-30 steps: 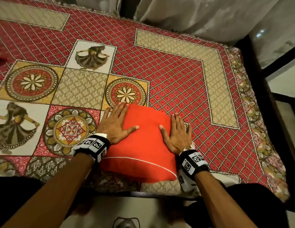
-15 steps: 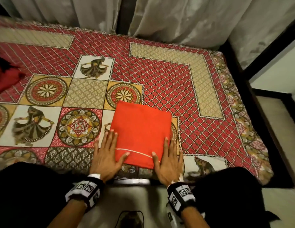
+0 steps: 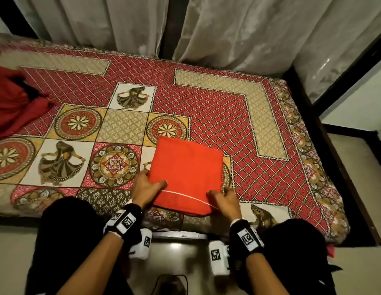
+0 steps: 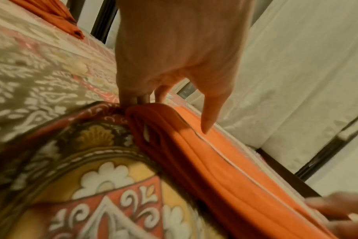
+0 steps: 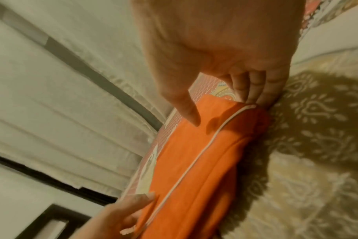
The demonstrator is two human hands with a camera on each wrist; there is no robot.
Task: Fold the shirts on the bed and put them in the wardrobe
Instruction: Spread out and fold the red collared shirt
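The folded orange shirt [image 3: 186,173] lies near the front edge of the patterned bed [image 3: 228,116]; the left hand [image 3: 146,188] and right hand [image 3: 224,200] each pinch a side, thumbs on top, fingers seemingly tucked underneath, though blurred

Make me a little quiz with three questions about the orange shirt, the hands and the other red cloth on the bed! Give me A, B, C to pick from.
1. Where does the folded orange shirt lie?
A. near the bed's front edge
B. on the floor
C. against the curtains

2. What colour is the thin line across the shirt?
A. black
B. white
C. green

3. How is the dark red garment at the far left?
A. folded flat
C. hanging up
B. crumpled, unfolded

Answers: 1 A, it rests on the bedcover by the near edge. 2 B, white piping runs between the left hand and right hand. 3 B, it lies bunched.
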